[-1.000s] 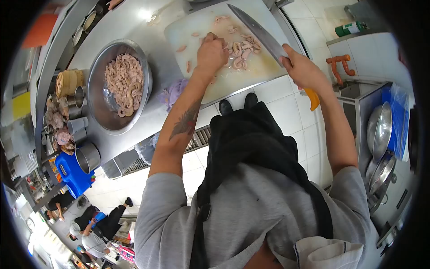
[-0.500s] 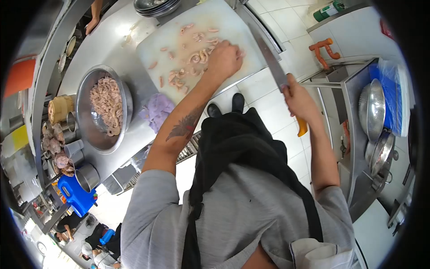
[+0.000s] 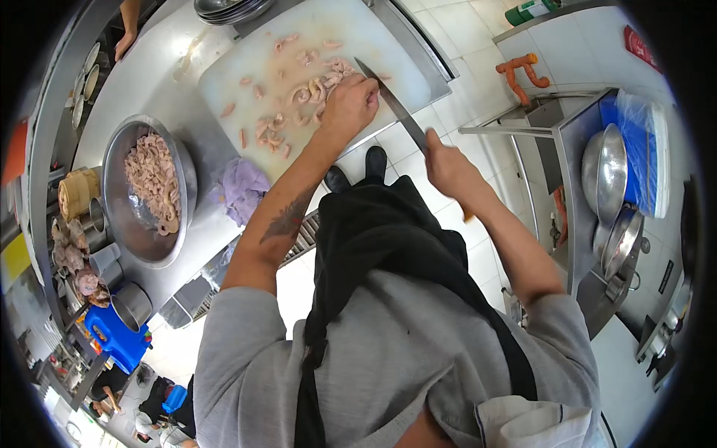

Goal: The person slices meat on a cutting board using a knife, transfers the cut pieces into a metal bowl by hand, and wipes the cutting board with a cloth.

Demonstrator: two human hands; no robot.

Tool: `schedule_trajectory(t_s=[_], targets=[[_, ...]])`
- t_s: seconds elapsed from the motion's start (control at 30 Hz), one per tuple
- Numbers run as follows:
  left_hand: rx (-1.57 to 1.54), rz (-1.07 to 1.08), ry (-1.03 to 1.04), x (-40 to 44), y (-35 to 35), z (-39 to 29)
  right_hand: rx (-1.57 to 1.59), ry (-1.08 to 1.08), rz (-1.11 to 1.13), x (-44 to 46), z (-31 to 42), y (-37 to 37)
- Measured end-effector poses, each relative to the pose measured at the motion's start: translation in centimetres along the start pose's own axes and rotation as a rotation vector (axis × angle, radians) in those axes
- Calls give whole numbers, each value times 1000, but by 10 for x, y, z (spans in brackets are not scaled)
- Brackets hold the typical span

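My left hand (image 3: 349, 104) is closed over the white cutting board (image 3: 246, 52), beside pale meat pieces (image 3: 308, 91); whatever its curled fingers hold is hidden. My right hand (image 3: 452, 169) grips a large knife (image 3: 396, 107) by its yellow handle. The blade points up and left, its front part over the board close to my left knuckles. More small pieces lie scattered on the board's left half. A steel bowl (image 3: 119, 213) with a heap of cut meat (image 3: 151, 175) stands to the left, and a crumpled purple cloth (image 3: 242, 190) lies between bowl and board.
Stacked metal plates (image 3: 231, 13) sit behind the board. Another person's hand (image 3: 125, 45) rests at the counter's far side. Metal pots (image 3: 131, 305) and a blue container (image 3: 116, 340) are at the left. A steel rack with bowls (image 3: 610, 168) stands at the right; other people are at the lower left.
My right hand has brought the knife inward, its blade now over the board near my left hand. My left hand has moved right over the board and closed. The whole view has shifted.
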State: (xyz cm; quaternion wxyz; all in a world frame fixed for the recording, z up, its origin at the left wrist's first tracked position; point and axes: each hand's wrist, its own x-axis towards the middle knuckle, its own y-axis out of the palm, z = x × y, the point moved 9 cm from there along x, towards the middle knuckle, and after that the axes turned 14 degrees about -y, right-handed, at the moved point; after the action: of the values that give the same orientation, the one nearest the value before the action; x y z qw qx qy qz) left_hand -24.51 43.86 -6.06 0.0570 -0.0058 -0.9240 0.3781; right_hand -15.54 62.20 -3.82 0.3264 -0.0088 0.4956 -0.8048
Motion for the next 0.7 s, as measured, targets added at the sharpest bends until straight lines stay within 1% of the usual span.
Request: schedule_trajectory(t_s=[0.03,0.07,0.1,0.13,0.17,0.2,0.23,0.27,0.3,0.37,0.4,0.43,0.47,0.5,0.53,0.57,0.6,0.63,0.67,0.7], targets=[[-19,-15,-16,-1,0,1,24,-22,-67,13,3,-3],[-34,-32,-26,0,-2,3,26,-26,-75,18,1,-10],[-27,-28,-22,-4,-8,0,168,87,14,17,-1,-16],[-97,-10,-85,-9,-17,2,311,196,103,14,-3,-12],[-162,-3,-143,-6,-27,6,210,104,90,15,-15,-15],[-148,-13,-133,0,-41,13,210,95,27,12,-16,-29],[-84,-163,-221,0,-69,36,216,92,-28,6,-10,-43],[-21,-307,-309,-5,-95,57,228,90,-29,2,-1,-52],[-12,-303,-306,-6,-105,70,245,122,-49,-3,5,-66],[357,-176,-308,0,-105,89,265,155,-74,-12,15,-84],[361,-178,-303,4,-110,89,279,185,-13,-15,21,-83],[353,-58,-384,8,-107,99,295,213,49,-18,25,-79],[344,62,-464,10,-102,108,300,209,43,-23,25,-74],[351,60,-462,12,-106,105,228,135,72,-27,26,-64],[221,-9,-468,12,-117,100,154,60,104,-32,27,-52],[89,-78,-471,12,-127,96,104,34,143,-39,25,-40],[89,-80,-469,12,-129,81,168,74,196,-45,21,-29],[-18,-100,-477,10,-128,60,232,116,251,-50,16,-19],[-126,-121,-487,8,-122,44,221,172,265,-54,4,-12],[-114,-113,-342,7,-107,24,217,173,266,-57,4,-15]])
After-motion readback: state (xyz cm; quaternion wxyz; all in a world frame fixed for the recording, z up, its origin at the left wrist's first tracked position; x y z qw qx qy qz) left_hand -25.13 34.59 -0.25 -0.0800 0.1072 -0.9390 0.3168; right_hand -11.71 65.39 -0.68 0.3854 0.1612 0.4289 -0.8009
